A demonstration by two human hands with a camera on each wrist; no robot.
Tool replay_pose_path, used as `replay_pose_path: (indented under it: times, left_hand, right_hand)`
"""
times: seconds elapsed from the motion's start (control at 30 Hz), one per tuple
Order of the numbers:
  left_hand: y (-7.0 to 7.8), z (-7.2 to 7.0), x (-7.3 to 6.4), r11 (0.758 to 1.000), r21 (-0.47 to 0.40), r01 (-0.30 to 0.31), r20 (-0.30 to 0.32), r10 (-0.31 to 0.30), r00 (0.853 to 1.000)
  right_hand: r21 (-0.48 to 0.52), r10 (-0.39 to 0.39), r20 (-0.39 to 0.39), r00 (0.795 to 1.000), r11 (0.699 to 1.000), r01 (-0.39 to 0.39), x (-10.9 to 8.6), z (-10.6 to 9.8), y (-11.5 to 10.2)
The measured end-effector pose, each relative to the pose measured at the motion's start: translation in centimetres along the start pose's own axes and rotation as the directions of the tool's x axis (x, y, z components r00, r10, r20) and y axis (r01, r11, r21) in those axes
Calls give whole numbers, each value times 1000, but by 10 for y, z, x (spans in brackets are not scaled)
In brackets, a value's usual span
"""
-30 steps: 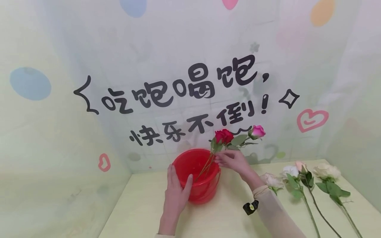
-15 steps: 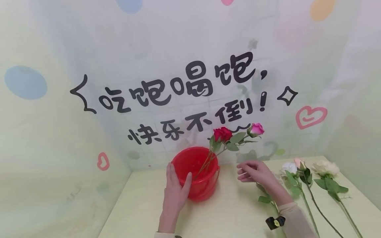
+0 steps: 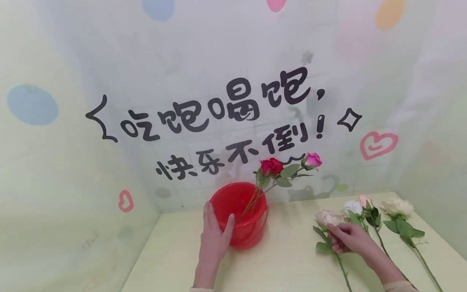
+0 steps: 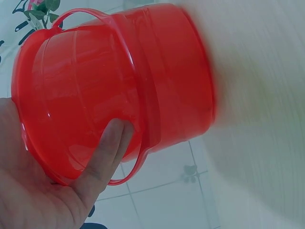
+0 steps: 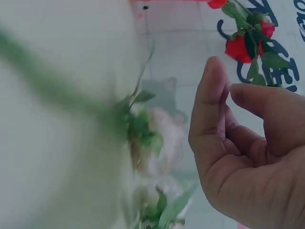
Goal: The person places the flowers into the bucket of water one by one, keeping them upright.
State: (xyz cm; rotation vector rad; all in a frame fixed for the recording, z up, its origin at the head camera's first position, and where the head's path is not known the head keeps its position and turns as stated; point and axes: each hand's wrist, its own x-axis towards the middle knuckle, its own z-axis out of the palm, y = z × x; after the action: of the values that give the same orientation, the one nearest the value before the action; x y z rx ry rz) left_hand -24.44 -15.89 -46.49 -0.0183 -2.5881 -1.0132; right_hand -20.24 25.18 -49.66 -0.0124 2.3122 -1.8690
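Against the near left side of a red plastic bucket (image 3: 249, 235) rests my left hand (image 3: 215, 243), its fingers straight and spread from the thumb. In the left wrist view fingers lie flat on the bucket wall below the rim. A red rose (image 3: 271, 166) and a pink rosebud (image 3: 312, 161) stand in the bucket, leaning right, their stems inside. My right hand (image 3: 352, 239) hovers at a pale pink rose (image 3: 327, 217) lying on the table, overlapping its upper stem. Its fingers are loosely bent, and the right wrist view shows nothing between thumb and index finger.
More roses lie at the right: a white one (image 3: 352, 207), a small peach bud (image 3: 366, 200) and a cream one (image 3: 397, 207), stems pointing toward me. A printed wall sheet (image 3: 204, 52) rises behind the pale table (image 3: 171, 251).
My right hand has left the flowers in the bucket and moved right and down to the pale pink rose. The left hand stays on the bucket; the red rose and rosebud stand leaning there.
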Motion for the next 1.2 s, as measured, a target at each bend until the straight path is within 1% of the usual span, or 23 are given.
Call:
replay_pose_path:
  times: [0.17, 0.3, 0.37, 0.43, 0.47, 0.6, 0.67, 0.8, 0.93, 1.07, 1.2]
  left_hand:
    - [0, -3, 1, 1000, 10, -9, -2, 9, 1000]
    - [-1, -5, 3, 1000, 15, -17, -4, 18, 1000]
    - [-1, -5, 3, 1000, 12, -18, -7, 18, 1000]
    - [-1, -5, 4, 1000, 7, -19, -10, 20, 1000]
    - [-1, -5, 4, 1000, 4, -20, -10, 20, 1000]
    - [0, -4, 3, 1000, -6, -12, 0, 12, 1000]
    - [0, -4, 1, 1000, -7, -3, 4, 3, 1000]
    - [-1, -4, -1, 1000, 1, 12, 7, -12, 1000]
    - [-2, -4, -1, 1000, 6, 13, 4, -13, 1000]
    - [-2, -4, 1, 1000, -3, 3, -1, -3, 1000]
    - [-1, -5, 3, 1000, -7, -13, -10, 13, 1000]
  right_hand:
    - [-27, 53, 108, 993, 998, -50, -19, -15, 27]
    - [-38, 79, 133, 988, 996, -75, -28, -21, 41]
    - [-40, 88, 130, 988, 996, -83, -29, -21, 43]
    - [-62, 87, 119, 989, 995, -80, -29, -19, 43]
    - [-72, 93, 104, 990, 994, -86, -28, -18, 42]
    - [-170, 88, 17, 996, 982, -84, -25, -10, 38]
    - [-201, 87, -6, 996, 976, -86, -24, -7, 38]
    - [-224, 65, 1, 998, 973, -63, -24, -2, 39]
    - [-258, 38, 9, 999, 965, -34, -22, -1, 41]
    - [-340, -10, 8, 1000, 940, 12, -18, -1, 39]
    - [-433, -67, -14, 998, 900, 55, -15, 1, 32]
